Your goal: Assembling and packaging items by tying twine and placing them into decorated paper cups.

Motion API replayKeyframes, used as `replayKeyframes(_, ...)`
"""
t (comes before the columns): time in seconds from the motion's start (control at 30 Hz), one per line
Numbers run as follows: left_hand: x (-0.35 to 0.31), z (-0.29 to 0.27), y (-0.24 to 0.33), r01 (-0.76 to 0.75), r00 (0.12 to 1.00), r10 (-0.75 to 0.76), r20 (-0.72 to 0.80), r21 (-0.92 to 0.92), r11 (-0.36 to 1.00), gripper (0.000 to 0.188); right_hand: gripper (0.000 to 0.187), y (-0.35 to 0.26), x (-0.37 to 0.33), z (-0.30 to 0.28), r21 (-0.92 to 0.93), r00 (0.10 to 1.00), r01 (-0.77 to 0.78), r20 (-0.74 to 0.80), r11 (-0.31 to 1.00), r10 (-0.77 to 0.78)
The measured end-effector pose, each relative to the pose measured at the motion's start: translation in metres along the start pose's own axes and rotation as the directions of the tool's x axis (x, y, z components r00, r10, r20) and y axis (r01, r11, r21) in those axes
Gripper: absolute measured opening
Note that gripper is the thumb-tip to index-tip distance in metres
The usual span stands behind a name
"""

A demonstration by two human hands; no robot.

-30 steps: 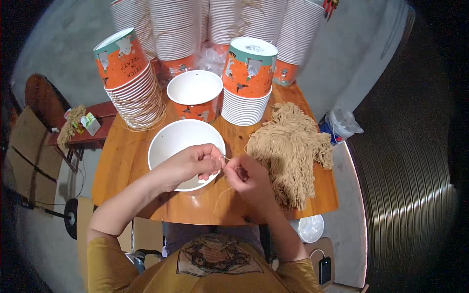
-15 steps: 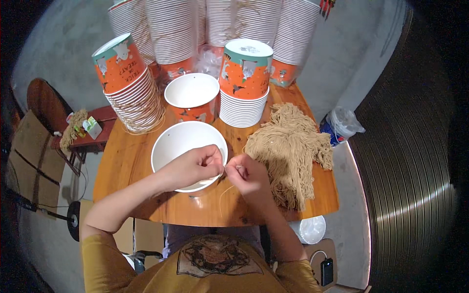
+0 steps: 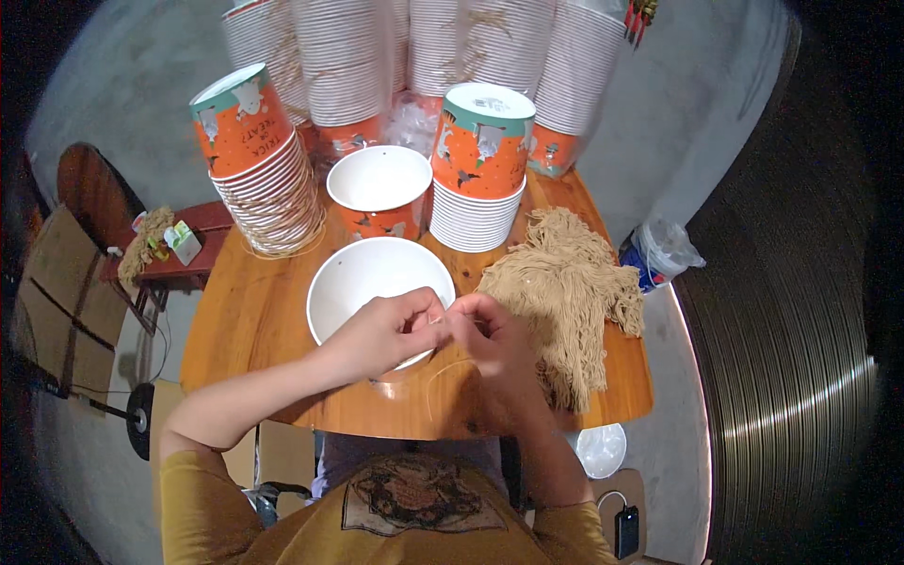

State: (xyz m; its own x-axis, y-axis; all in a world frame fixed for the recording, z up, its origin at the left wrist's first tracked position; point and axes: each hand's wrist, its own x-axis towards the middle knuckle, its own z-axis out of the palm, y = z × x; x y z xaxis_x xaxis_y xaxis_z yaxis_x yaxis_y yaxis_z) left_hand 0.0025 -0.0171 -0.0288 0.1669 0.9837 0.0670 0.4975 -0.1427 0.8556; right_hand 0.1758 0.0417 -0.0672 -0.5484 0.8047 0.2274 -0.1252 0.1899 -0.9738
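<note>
The left hand [image 3: 400,331] and right hand [image 3: 485,331] meet at the near-right rim of the white-lined paper bucket [image 3: 363,278], which stands mouth-up on the wooden counter [image 3: 254,363]. Both hands' fingers are closed in a pinch, seemingly on a thin tan cord [image 3: 432,386]; its loose tail bows out leftward below the right hand, then runs back toward the person. The left hand lies over the bucket's mouth; the right sits just outside the rim, nearer the bundle of beige yarn strands [image 3: 565,297]. Whether the cord passes through the bucket wall is hidden.
</note>
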Motion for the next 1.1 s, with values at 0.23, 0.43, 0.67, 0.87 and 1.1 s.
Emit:
replayKeyframes(0.23, 0.002, -0.003, -0.007, 0.027, 1.000, -0.027, 0.005, -0.116, 0.993, 0.021, 0.004, 0.005, -0.009, 0.005, -0.061, 0.996, 0.001, -0.084, 0.998, -0.007)
replayKeyframes(0.43, 0.005, -0.007, 0.002, 0.200, 0.980, -0.185, 0.075, -0.415, 0.888, 0.018, 0.005, -0.012, -0.025, 0.025, -0.226, 0.991, -0.014, -0.134, 0.974, -0.017)
replayKeyframes(0.67, 0.002, -0.015, 0.011, 0.344, 0.939, -0.270, 0.214, -0.531, 0.775, 0.014, 0.008, 0.003, -0.025, 0.029, -0.315, 0.938, 0.283, -0.104, 0.906, -0.329)
replayKeyframes(0.87, 0.000, -0.014, 0.010, 0.311, 0.950, -0.237, 0.205, -0.521, 0.795, 0.024, 0.010, 0.005, -0.030, 0.019, 0.014, 0.977, 0.112, -0.183, 0.994, -0.108)
replayKeyframes(1.1, -0.001, -0.012, 0.018, 0.225, 0.971, -0.182, 0.153, -0.338, 0.914, 0.024, 0.017, -0.004, -0.024, -0.013, 0.432, 0.945, -0.160, -0.192, 0.887, 0.264)
